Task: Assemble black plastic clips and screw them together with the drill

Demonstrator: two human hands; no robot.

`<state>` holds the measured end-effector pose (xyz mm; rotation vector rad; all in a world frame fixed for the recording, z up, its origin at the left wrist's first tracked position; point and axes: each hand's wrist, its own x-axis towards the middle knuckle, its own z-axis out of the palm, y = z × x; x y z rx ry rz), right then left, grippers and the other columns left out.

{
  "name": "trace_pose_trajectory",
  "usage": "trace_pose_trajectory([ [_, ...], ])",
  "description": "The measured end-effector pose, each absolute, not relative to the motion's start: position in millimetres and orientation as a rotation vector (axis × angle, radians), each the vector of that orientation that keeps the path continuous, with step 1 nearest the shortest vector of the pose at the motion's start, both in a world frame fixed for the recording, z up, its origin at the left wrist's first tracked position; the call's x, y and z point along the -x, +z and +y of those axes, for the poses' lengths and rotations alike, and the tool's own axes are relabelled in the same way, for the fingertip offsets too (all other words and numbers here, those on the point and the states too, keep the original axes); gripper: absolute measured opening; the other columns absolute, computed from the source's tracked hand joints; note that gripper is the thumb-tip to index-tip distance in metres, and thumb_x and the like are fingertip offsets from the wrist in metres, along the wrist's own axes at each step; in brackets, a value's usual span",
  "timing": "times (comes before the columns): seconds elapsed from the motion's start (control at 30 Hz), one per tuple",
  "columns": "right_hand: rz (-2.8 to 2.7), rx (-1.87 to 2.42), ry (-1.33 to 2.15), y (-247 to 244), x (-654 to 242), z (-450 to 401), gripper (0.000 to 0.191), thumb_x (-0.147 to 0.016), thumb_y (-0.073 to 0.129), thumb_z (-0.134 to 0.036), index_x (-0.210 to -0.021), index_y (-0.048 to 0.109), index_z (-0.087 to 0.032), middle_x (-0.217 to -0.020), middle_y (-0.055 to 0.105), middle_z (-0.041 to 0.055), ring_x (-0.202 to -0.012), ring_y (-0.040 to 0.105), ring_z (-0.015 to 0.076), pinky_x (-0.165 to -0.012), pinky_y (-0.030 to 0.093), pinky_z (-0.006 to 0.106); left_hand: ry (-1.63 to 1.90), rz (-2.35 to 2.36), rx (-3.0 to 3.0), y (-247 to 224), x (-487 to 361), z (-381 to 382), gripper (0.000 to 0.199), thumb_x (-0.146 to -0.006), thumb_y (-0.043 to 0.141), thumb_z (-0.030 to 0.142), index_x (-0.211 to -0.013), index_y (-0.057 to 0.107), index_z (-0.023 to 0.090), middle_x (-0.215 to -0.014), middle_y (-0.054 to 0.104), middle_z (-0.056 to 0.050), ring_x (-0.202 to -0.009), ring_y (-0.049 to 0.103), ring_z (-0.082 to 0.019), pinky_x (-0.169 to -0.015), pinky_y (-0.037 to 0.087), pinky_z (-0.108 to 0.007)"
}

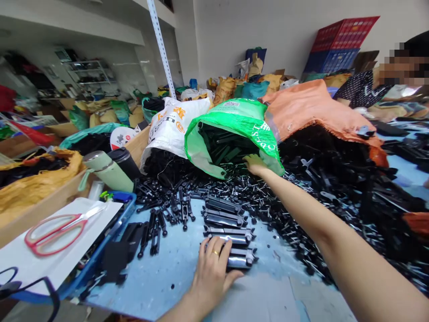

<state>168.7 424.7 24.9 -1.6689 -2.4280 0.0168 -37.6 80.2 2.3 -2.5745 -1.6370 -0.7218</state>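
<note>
My left hand [214,273] lies over the left ends of the nearest black plastic parts [239,259], fingers stretched out and thumb apart. These long parts with shiny dark faces are lined up in a row running away from me. My right hand [254,164] reaches to the mouth of a green plastic bag [231,112], its fingers extended at the black pieces [228,145] inside; nothing shows in its grasp. Slim black arm-like pieces [185,210] lie left of the row. Small black parts with metal pins [268,197] are heaped below and right of the bag.
A white sack [174,120] and an orange sack [301,107] flank the green bag. At left, red-handled scissors [55,232] lie on white paper over a blue tray [132,203], near a green flask [109,172] and a black cup [125,162]. Another person [362,89] is at far right.
</note>
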Motion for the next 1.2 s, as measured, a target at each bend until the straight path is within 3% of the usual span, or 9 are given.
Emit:
trace_pose_trajectory([
  [0.13, -2.530, 1.687, 0.132, 12.5, -158.9, 488.1, 0.037, -0.082, 0.048, -0.011, -0.117, 0.057, -0.016, -0.115, 0.055, 0.0143, -0.103, 0.048, 0.0243, -0.082, 0.039, 0.034, -0.758, -1.878, 2.361, 11.7, 80.5, 149.2, 0.041, -0.086, 0.047, 0.040, -0.119, 0.049, 0.015, -0.112, 0.054, -0.013, -0.108, 0.046, -0.028, -0.092, 0.039, -0.046],
  [0.3, -2.609, 1.673, 0.237, 1.8, -151.1, 526.8, 0.043, -0.072, 0.055, -0.002, -0.112, 0.061, -0.019, -0.107, 0.060, 0.0105, -0.091, 0.056, 0.0217, -0.077, 0.041, 0.032, -0.629, -2.158, 1.996, 2.6, 131.6, 285.8, 0.032, -0.085, 0.046, 0.031, -0.109, 0.055, 0.012, -0.105, 0.054, -0.016, -0.103, 0.048, -0.029, -0.087, 0.041, -0.043],
  [0.43, -2.596, 1.623, 0.169, 12.8, -153.4, 519.4, 0.043, -0.071, 0.062, -0.008, -0.113, 0.058, -0.015, -0.114, 0.055, 0.0136, -0.097, 0.054, 0.0257, -0.081, 0.041, 0.035, -0.602, -2.238, 1.985, -12.1, 134.2, 349.5, 0.022, -0.082, 0.051, 0.028, -0.092, 0.058, 0.010, -0.096, 0.055, -0.016, -0.100, 0.049, -0.030, -0.084, 0.042, -0.042],
  [0.53, -2.557, 1.556, 0.055, 37.6, -155.4, 489.1, 0.052, -0.077, 0.061, -0.021, -0.126, 0.044, -0.012, -0.122, 0.050, 0.0154, -0.110, 0.046, 0.0291, -0.090, 0.036, 0.040, -0.688, -2.263, 2.000, -14.2, 126.5, 360.4, 0.019, -0.081, 0.053, 0.024, -0.092, 0.056, 0.008, -0.097, 0.055, -0.017, -0.101, 0.049, -0.030, -0.085, 0.041, -0.041],
  [0.7, -2.402, 1.135, 0.169, 80.2, -155.5, 369.5, 0.051, -0.089, 0.045, -0.037, -0.134, 0.035, -0.016, -0.124, 0.048, 0.0115, -0.113, 0.045, 0.0244, -0.097, 0.035, 0.038, -0.905, -2.234, 2.077, 9.7, 122.3, 314.5, 0.029, -0.080, 0.055, 0.020, -0.107, 0.051, 0.010, -0.102, 0.056, -0.014, -0.098, 0.053, -0.024, -0.085, 0.042, -0.036],
  [0.83, -2.060, 1.131, 0.796, 78.1, -156.1, 241.8, 0.050, -0.089, 0.040, -0.044, -0.135, 0.036, -0.024, -0.109, 0.057, 0.0088, -0.085, 0.059, 0.0195, -0.076, 0.049, 0.036, -1.336, -2.111, 2.298, 32.0, 105.7, 214.4, 0.027, -0.083, 0.053, 0.031, -0.106, 0.056, 0.016, -0.099, 0.059, -0.007, -0.094, 0.056, -0.020, -0.083, 0.045, -0.032],
  [0.97, -1.525, 1.208, 1.494, 48.1, -145.6, 136.0, 0.058, -0.087, 0.040, -0.051, -0.136, 0.034, -0.021, -0.066, 0.060, 0.0021, -0.053, 0.057, 0.0164, -0.052, 0.051, 0.033, -1.778, -2.342, 2.579, 38.2, 62.3, 104.6, 0.041, -0.093, 0.028, 0.039, -0.122, 0.051, 0.020, -0.082, 0.062, -0.004, -0.060, 0.058, -0.013, -0.055, 0.048, -0.025],
  [1.07, -1.222, 1.149, 1.679, 28.0, -135.2, 80.5, 0.059, -0.084, 0.045, -0.053, -0.134, 0.036, -0.023, -0.065, 0.060, 0.0020, -0.053, 0.059, 0.0175, -0.054, 0.052, 0.035, -1.956, -2.401, 2.698, 36.5, 30.0, 52.3, 0.044, -0.092, 0.034, 0.039, -0.130, 0.044, 0.021, -0.097, 0.060, -0.007, -0.044, 0.051, -0.007, -0.042, 0.045, -0.022],
  [1.2, -1.142, 1.100, 1.653, 20.3, -140.4, 39.3, 0.056, -0.084, 0.046, -0.053, -0.131, 0.042, -0.022, -0.063, 0.059, 0.0017, -0.052, 0.058, 0.0162, -0.052, 0.052, 0.033, -1.824, -2.208, 2.614, 40.3, 8.6, 19.7, 0.037, -0.089, 0.044, 0.031, -0.123, 0.053, 0.020, -0.099, 0.060, -0.008, -0.076, 0.060, -0.014, -0.073, 0.050, -0.029],
])
